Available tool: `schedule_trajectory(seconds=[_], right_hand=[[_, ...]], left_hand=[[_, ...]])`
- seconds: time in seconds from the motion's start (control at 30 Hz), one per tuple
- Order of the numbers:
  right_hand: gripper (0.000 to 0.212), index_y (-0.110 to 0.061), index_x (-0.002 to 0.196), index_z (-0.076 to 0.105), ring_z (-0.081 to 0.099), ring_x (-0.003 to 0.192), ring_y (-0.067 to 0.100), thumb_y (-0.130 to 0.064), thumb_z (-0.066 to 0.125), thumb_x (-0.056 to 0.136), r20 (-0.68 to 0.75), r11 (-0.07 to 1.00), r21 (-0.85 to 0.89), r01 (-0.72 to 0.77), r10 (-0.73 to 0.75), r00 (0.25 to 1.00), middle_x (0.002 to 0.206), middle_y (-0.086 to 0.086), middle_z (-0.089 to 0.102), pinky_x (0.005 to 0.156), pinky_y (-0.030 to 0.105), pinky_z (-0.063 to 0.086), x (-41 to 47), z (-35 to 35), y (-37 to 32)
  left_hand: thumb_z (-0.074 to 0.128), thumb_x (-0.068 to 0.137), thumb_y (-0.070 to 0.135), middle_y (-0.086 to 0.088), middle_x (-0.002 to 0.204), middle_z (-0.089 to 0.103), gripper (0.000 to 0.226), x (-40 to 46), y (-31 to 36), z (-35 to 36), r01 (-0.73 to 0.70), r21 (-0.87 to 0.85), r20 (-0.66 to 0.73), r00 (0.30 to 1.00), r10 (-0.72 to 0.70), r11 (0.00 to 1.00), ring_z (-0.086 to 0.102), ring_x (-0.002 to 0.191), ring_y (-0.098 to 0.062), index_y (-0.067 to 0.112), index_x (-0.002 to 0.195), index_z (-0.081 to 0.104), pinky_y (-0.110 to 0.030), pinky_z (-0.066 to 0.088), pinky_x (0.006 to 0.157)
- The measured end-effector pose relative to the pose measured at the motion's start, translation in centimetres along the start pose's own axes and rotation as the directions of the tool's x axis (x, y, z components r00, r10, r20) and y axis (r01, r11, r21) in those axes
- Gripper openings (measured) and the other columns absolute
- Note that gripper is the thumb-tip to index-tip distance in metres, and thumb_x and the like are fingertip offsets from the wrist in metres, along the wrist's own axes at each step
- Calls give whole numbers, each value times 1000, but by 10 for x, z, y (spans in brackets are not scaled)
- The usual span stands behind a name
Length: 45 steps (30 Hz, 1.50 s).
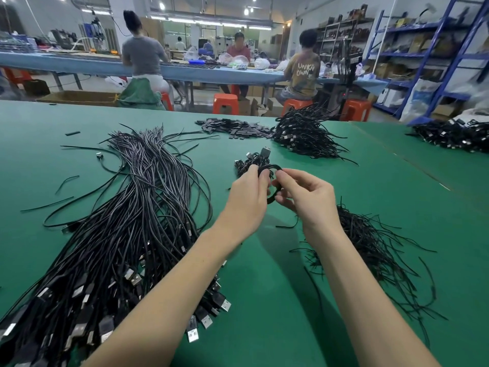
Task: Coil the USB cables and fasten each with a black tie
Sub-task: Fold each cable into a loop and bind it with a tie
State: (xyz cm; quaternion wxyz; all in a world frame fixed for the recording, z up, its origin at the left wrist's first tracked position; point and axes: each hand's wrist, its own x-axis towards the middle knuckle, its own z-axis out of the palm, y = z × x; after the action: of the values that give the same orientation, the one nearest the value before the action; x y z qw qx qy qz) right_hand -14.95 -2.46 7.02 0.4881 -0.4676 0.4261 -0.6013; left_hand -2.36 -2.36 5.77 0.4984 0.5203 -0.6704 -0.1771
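Observation:
A coiled black USB cable (270, 168) hangs between both hands above the green table (383, 186). My left hand (247, 198) grips the coil's left side. My right hand (304, 197) pinches its right side with thumb and fingers; whether a tie is on it is hidden. A big bundle of loose USB cables (127, 234) lies at the left, plugs toward me. A heap of thin black ties (370, 245) lies to the right of my right arm. A small pile of coiled cables (251, 160) sits just beyond my hands.
A larger heap of coiled cables (304, 133) lies farther back, with flat dark pieces (232, 127) beside it. Another cable pile (455, 136) sits at the far right. Stray ties (66, 181) lie at the left. Three people sit at a blue bench (79, 64) behind.

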Motion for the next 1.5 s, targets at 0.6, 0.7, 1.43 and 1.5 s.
schedule_trajectory(seconds=[0.6,0.7,1.43,1.5], right_hand=[[6,-17,77,80,53,50,6,-16,86,79,-72,980,-195,34,-49,996,64,-3,70,55,20,46,7,-14,2],[4,-15,82,79,57,51,7,-16,82,84,-21,988,-153,30,-33,999,66,-3,70,55,18,49,9,-19,4],[11,-27,96,66,61,97,17,-35,60,100,263,365,-898,246,-3,965,107,-5,64,84,32,48,13,-37,25],[9,-25,93,67,63,89,7,-28,62,100,257,680,-680,273,-127,958,95,-12,69,83,28,51,10,-29,10]], left_hand=[[35,106,10,-10,80,58,3,-14,12,13,-36,32,247,969,27,999,51,61,-21,9,109,36,-34,34,60],[36,106,14,-6,80,57,4,-13,6,16,4,-62,173,985,7,998,50,62,-17,14,105,32,-30,38,61],[35,108,13,-1,76,52,18,2,-20,-6,352,-563,153,933,-325,748,42,49,-3,17,90,33,-13,32,44],[36,108,15,-2,78,53,18,2,-21,-5,352,-517,149,935,-323,780,42,51,-3,18,90,34,-14,33,46]])
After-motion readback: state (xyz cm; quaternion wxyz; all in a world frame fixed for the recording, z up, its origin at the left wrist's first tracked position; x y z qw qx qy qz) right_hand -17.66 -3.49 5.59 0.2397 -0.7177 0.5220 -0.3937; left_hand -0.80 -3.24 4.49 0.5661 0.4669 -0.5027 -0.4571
